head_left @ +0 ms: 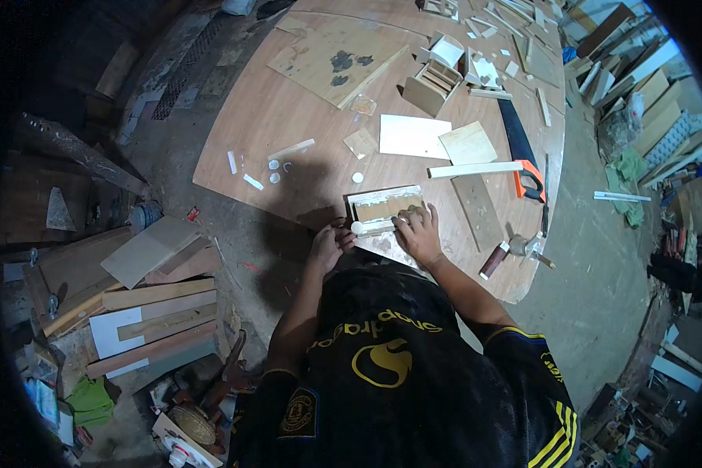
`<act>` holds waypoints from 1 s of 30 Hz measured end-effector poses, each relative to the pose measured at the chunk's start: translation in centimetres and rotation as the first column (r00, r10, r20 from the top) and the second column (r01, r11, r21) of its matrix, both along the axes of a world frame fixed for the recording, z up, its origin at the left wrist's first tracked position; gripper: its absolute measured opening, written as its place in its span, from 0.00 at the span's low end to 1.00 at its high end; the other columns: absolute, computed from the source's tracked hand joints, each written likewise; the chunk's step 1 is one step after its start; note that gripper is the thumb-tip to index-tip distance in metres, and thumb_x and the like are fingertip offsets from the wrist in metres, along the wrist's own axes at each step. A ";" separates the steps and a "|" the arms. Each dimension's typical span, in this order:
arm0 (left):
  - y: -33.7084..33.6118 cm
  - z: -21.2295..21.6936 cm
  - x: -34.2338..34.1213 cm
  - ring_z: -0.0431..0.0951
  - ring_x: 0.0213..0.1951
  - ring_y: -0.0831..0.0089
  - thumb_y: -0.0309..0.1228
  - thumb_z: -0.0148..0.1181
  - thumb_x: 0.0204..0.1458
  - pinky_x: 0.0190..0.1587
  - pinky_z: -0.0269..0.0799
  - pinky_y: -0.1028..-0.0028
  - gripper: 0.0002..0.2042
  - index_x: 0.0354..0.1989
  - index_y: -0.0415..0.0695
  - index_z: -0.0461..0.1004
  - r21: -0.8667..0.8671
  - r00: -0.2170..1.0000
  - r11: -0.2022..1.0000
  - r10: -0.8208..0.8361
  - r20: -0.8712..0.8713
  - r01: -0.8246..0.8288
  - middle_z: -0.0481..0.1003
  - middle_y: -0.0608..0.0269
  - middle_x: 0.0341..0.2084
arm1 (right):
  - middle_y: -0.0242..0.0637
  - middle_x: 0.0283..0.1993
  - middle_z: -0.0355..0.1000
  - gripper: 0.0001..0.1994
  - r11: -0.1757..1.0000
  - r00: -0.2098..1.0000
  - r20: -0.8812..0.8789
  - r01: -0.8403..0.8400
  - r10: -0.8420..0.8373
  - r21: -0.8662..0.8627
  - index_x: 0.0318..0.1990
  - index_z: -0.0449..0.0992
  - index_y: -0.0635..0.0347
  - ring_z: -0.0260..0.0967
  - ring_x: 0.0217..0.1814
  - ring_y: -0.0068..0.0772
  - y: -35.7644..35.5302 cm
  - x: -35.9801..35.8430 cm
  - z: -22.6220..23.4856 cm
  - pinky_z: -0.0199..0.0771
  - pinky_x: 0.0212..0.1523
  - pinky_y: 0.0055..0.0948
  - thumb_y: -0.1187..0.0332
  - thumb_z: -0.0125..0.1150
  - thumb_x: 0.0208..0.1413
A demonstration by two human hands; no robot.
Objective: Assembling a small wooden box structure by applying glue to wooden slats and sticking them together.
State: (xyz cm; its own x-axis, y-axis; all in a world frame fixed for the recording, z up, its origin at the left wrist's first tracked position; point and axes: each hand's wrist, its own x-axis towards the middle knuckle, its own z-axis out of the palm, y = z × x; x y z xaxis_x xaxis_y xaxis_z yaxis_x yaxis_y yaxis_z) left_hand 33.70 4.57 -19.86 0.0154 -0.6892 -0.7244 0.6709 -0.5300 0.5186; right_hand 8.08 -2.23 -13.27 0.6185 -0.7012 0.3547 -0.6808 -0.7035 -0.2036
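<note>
While the left hand (331,243) pinches a white cap (357,227), the right hand (419,232) presses flat on the wooden frame (384,209), mid-gluing; next needs steady pressure

Small framed wooden panel (384,209) lies at near edge of round plywood desk (288,117). Right hand (420,232) presses flat on its right end; left hand (329,243) touches its left corner. Orange-handled handsaw (522,152) and hammer (515,249) lie to the right.

Dim, bluish light; fisheye bending; dark vignetted rim.
</note>
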 end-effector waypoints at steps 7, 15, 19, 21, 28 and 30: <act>-0.2 1.3 -0.3 0.74 0.38 0.70 0.30 0.44 0.60 0.44 0.73 0.63 0.13 0.50 0.46 0.70 0.034 0.987 0.993 -0.113 0.117 0.110 0.74 0.63 0.37 | 0.35 0.47 0.65 0.16 0.999 0.998 -0.056 -0.033 0.035 0.028 0.46 0.72 0.46 0.60 0.57 0.41 0.1 -0.1 -0.6 0.51 0.64 0.61 0.69 0.59 0.47; 0.8 2.0 0.8 0.74 0.34 0.77 0.32 0.47 0.59 0.40 0.72 0.68 0.14 0.52 0.46 0.68 0.053 0.987 0.995 -0.087 0.133 0.081 0.76 0.65 0.41 | 0.36 0.50 0.63 0.15 0.997 0.999 -0.029 -0.036 0.038 0.070 0.47 0.71 0.46 0.59 0.58 0.44 0.4 -0.4 -0.1 0.47 0.64 0.65 0.67 0.60 0.49; 2.0 2.4 1.5 0.75 0.37 0.75 0.33 0.48 0.59 0.40 0.72 0.67 0.16 0.55 0.46 0.67 0.023 0.989 0.996 -0.093 0.118 0.091 0.76 0.64 0.43 | 0.42 0.48 0.65 0.17 0.999 0.999 0.031 -0.009 0.008 0.039 0.45 0.71 0.47 0.58 0.58 0.52 1.5 -1.7 -0.3 0.46 0.64 0.65 0.65 0.67 0.46; 2.8 2.4 1.5 0.76 0.40 0.71 0.35 0.49 0.59 0.42 0.72 0.67 0.18 0.58 0.45 0.66 0.120 0.976 0.992 -0.057 0.211 0.032 0.74 0.61 0.46 | 0.41 0.49 0.64 0.18 0.998 0.998 0.054 0.032 -0.035 0.054 0.46 0.71 0.46 0.58 0.57 0.50 2.1 -2.3 -0.4 0.46 0.64 0.65 0.65 0.66 0.46; 4.3 3.1 2.4 0.75 0.45 0.66 0.39 0.52 0.59 0.46 0.72 0.65 0.21 0.59 0.45 0.64 0.116 0.987 0.993 -0.025 0.157 0.007 0.73 0.60 0.48 | 0.45 0.50 0.63 0.20 0.969 0.966 0.117 0.214 -0.228 0.125 0.48 0.69 0.54 0.58 0.56 0.53 3.2 -3.3 -0.2 0.48 0.61 0.63 0.67 0.65 0.46; 4.5 3.6 2.7 0.74 0.48 0.66 0.40 0.53 0.59 0.46 0.71 0.65 0.22 0.60 0.44 0.64 0.099 0.981 0.995 -0.038 0.191 0.020 0.72 0.60 0.49 | 0.49 0.49 0.62 0.22 0.966 0.964 0.116 0.226 -0.240 0.123 0.48 0.68 0.59 0.58 0.55 0.56 3.4 -3.3 -0.3 0.49 0.61 0.63 0.67 0.66 0.45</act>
